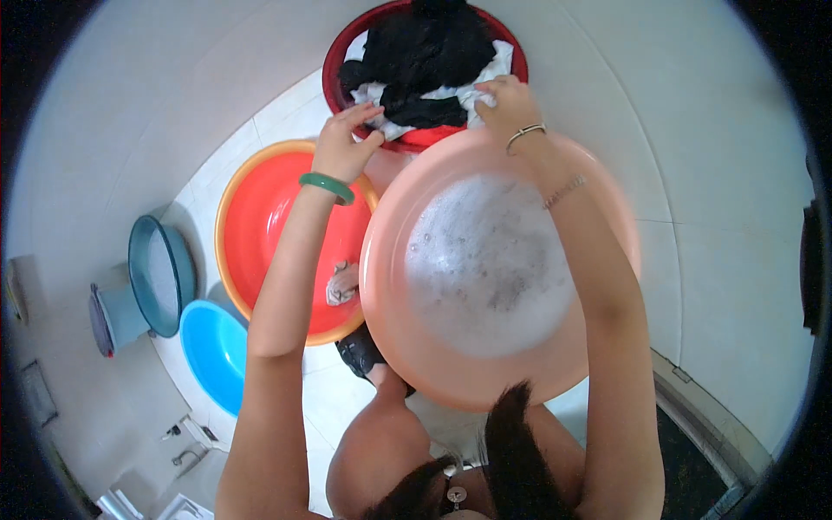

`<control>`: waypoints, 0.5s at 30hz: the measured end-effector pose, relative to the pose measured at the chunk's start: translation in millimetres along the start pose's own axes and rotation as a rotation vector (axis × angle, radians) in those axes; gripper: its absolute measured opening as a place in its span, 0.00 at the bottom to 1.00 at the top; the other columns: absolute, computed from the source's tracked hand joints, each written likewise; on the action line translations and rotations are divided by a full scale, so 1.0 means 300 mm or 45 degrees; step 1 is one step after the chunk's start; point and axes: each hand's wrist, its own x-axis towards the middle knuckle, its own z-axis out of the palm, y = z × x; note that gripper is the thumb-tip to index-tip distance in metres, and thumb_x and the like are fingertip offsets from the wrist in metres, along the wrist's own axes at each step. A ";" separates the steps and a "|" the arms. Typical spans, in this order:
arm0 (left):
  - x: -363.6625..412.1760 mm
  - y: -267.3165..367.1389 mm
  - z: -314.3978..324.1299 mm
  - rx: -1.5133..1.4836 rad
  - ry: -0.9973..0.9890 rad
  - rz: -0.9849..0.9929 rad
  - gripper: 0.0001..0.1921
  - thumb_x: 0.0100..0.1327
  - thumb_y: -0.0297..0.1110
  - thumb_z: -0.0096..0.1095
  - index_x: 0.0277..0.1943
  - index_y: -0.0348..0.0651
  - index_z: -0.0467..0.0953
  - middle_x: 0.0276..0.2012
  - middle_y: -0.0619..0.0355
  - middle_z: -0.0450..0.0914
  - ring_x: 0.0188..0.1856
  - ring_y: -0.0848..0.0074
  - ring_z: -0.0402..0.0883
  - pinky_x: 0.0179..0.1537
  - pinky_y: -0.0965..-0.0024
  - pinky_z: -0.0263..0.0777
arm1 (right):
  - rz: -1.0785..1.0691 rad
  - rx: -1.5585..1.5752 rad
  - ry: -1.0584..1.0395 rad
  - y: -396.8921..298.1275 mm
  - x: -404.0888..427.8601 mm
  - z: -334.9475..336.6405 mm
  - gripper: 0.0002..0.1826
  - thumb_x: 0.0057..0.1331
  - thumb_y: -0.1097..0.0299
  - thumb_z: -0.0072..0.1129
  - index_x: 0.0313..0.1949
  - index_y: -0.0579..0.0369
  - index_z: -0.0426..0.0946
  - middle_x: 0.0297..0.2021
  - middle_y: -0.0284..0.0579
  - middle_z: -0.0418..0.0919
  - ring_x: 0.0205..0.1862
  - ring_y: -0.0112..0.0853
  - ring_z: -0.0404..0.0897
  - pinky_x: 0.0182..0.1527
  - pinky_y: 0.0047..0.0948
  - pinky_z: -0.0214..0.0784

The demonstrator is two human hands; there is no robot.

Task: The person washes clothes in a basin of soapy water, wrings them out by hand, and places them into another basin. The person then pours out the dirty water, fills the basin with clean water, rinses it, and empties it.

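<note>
At the far side, a dark red basin [329,81] holds a heap of black clothing [422,52] over white cloth [504,58], with a bright red piece [432,136] at its near edge. My left hand [348,140] is at this basin's near left rim, thumb and fingers apart beside the cloth. White fabric shows between the curled fingers of my right hand [512,107] at the near right rim. Below my right forearm stands a large pink basin [403,331], filled with foamy, greyish suds [481,260].
Left of the pink basin, an orange-red basin [260,227] holds a small crumpled greyish cloth [342,284]. Further left are a bright blue basin [214,354] and a tilted teal basin [188,270]. A tiled wall [734,279] rises on the right.
</note>
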 end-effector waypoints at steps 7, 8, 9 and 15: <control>-0.312 -0.054 -0.244 0.155 0.167 -0.302 0.17 0.53 0.35 0.60 0.47 0.47 0.77 0.45 0.52 0.79 0.48 0.61 0.77 0.48 0.62 0.71 | -0.517 0.082 0.365 -0.072 -0.262 -0.215 0.12 0.57 0.67 0.54 0.40 0.56 0.77 0.43 0.48 0.75 0.45 0.44 0.73 0.50 0.40 0.65; -0.380 -0.089 -0.255 0.270 -0.001 -0.443 0.20 0.54 0.35 0.61 0.51 0.46 0.74 0.48 0.53 0.77 0.49 0.64 0.76 0.50 0.65 0.70 | -0.315 0.217 0.297 -0.111 -0.355 -0.217 0.10 0.58 0.69 0.53 0.39 0.57 0.76 0.41 0.48 0.76 0.44 0.44 0.74 0.49 0.39 0.65; -0.449 -0.122 -0.248 0.370 -0.178 -0.578 0.23 0.55 0.34 0.62 0.56 0.45 0.71 0.52 0.53 0.75 0.49 0.67 0.76 0.52 0.67 0.69 | -0.106 0.334 0.224 -0.138 -0.448 -0.212 0.09 0.58 0.72 0.53 0.38 0.59 0.76 0.39 0.47 0.76 0.42 0.44 0.74 0.48 0.37 0.65; -0.742 -0.219 0.010 0.219 -0.784 -0.641 0.38 0.51 0.42 0.68 0.63 0.46 0.58 0.56 0.45 0.68 0.54 0.58 0.71 0.55 0.59 0.66 | -0.119 0.491 -0.369 -0.083 -0.795 -0.199 0.06 0.59 0.76 0.53 0.35 0.57 0.77 0.36 0.46 0.78 0.40 0.41 0.75 0.44 0.31 0.66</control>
